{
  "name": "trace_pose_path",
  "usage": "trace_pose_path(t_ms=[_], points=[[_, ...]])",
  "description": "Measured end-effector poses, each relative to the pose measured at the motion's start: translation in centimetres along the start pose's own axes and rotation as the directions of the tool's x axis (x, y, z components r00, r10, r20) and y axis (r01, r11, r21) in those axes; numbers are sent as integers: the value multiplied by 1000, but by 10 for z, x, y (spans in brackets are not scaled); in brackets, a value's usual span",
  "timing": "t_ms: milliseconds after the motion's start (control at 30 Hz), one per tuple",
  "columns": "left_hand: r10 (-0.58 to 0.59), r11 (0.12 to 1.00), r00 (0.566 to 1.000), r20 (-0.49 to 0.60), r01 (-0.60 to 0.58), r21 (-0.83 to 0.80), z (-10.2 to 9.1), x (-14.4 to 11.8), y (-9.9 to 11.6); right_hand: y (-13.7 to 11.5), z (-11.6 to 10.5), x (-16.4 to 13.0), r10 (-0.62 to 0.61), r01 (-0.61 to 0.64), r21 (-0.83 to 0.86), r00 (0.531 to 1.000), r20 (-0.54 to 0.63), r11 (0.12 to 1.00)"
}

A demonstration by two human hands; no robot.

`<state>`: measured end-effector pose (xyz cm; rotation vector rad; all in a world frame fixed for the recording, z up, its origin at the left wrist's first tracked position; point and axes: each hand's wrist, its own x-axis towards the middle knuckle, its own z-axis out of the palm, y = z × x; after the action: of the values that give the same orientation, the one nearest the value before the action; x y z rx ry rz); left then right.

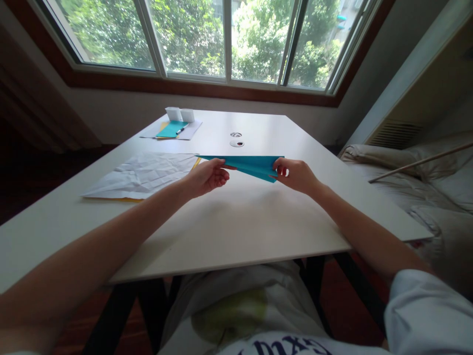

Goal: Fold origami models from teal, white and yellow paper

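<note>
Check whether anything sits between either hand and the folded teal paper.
Nothing visible does. The left hand and right hand both pinch the teal paper directly, holding it above the table. The crumpled white sheet lies off to the left, apart from it.

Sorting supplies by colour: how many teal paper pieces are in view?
2: the folded teal paper held between left hand and right hand; a teal sheet on far papers.

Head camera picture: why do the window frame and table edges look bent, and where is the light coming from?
Head view: a wide lens bows the window and the table edge; daylight comes from behind, so the hands' near sides and the folded blue paper are shaded, with soft shadows beneath; nothing looks blurred.
</note>
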<state>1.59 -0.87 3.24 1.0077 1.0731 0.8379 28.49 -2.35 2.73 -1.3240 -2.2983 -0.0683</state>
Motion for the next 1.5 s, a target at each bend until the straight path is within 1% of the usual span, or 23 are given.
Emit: trace_pose_path(t_ms=[100,200,233,300,400,500,600,667,700,767,833,867,967,1067,1167,1233,1300,1367,1433,1500], points=[[93,995,996,-14,-93,-16,0,2,-2,2,4,2,73,-69,195,997,-12,978],[189,981,981,-31,-190,-24,-1,4,-5,4,11,4,172,-161,384,985,6,909],[216,976,976,-35,-216,-24,-1,4,-5,5,13,4,213,-207,440,976,37,874],[249,968,968,-33,-250,-19,-2,5,-7,6,19,6,278,-306,531,951,134,790],[274,962,962,0,-274,-6,-3,6,-9,7,25,7,353,-442,599,897,267,668],[282,959,958,53,-283,22,-4,7,-12,5,26,7,400,-539,665,839,369,517],[276,958,956,103,-283,57,-3,8,-15,2,24,7,368,-598,748,790,490,289],[270,958,955,123,-279,68,-3,8,-16,0,23,7,347,-596,789,779,523,149],[267,958,955,132,-277,70,-3,8,-17,0,23,7,345,-581,808,781,520,98],[258,961,955,147,-269,66,-4,7,-18,1,23,7,350,-542,840,794,496,40],[254,963,957,141,-264,54,-4,7,-18,3,25,8,353,-507,861,813,464,35],[261,962,958,119,-268,43,-4,8,-18,4,27,8,355,-491,870,822,446,44],[317,948,948,-10,-317,-2,-4,9,-15,6,28,8,382,-435,896,846,372,92],[374,922,918,-134,-384,-55,-5,13,-12,7,29,8,420,-368,914,866,270,171],[417,899,892,-173,-433,-66,-9,17,-10,11,31,9,424,-307,915,888,178,261],[447,888,879,-167,-459,-38,-12,19,-10,15,33,10,417,-280,916,897,144,287],[488,872,861,-144,-488,37,-15,19,-11,19,35,10,423,-272,921,896,136,278],[545,835,833,-95,-528,154,-18,19,-12,21,36,10,444,-280,931,883,154,234],[592,785,805,-39,-564,257,-18,17,-13,20,35,10,462,-295,943,865,195,154],[615,740,789,9,-581,339,-18,16,-13,17,34,11,468,-305,951,850,243,59]])
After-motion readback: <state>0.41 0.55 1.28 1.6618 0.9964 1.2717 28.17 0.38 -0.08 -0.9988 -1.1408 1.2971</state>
